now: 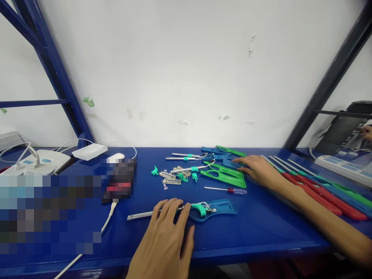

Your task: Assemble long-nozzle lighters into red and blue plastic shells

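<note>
My left hand (pixel 167 236) lies over the metal tube (pixel 141 215) of an opened long-nose lighter near the table's front. Its fingers are spread, with their tips hidden behind the tube. The lighter's blue handle half (pixel 225 206) faces up, showing a green trigger (pixel 200 209) and thin white wires. Farther back, my right hand (pixel 257 169) has thumb and fingers at the two sides of a blue handle shell (pixel 230 164), beside green handle shells (pixel 223 177). A screwdriver (pixel 236 190) with a clear-and-red handle lies between the hands.
Small clear fuel tanks (pixel 171 181) and green triggers (pixel 183 177) lie mid-table. Lighters with red handles (pixel 316 193) and blue or green ones line the right. A phone-like dark object (pixel 120 180), cables and a power strip (pixel 37 164) occupy the left. A white wall stands behind.
</note>
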`<state>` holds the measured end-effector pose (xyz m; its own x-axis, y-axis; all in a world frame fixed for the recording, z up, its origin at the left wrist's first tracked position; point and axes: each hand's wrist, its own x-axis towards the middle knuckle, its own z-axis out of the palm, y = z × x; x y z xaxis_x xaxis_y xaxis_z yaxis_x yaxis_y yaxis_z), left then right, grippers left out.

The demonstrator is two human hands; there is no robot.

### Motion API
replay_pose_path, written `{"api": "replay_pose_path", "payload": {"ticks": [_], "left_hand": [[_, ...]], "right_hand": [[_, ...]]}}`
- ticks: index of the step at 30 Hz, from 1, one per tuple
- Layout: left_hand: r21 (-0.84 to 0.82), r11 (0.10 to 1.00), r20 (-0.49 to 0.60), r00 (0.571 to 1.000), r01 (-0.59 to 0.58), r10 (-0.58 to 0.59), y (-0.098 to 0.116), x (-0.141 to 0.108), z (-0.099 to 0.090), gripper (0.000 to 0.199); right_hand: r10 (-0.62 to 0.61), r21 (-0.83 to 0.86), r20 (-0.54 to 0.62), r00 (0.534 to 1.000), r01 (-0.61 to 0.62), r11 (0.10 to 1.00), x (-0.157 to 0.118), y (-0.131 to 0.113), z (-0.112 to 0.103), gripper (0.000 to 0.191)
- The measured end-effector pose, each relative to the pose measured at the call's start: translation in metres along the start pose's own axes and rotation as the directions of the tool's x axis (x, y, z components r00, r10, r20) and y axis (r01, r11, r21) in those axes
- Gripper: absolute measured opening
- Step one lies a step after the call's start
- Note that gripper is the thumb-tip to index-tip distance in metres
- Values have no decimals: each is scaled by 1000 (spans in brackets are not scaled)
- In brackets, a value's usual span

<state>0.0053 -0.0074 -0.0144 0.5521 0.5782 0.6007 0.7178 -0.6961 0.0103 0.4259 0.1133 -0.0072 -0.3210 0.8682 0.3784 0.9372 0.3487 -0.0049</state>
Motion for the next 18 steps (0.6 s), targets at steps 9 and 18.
{"api": "replay_pose_path", "payload": {"ticks": [9,18], "left_hand": [[-38,998,-11,999,40,-40,1,-3,1,47],[-256,952,-94,976,166,-196,1,-4,-11,49]], "right_hand": [[218,296,-215,952,-149,944,-1,-22,-34,24],[675,857,-281,682,-138,496,-47,-170,-72,34]]}}
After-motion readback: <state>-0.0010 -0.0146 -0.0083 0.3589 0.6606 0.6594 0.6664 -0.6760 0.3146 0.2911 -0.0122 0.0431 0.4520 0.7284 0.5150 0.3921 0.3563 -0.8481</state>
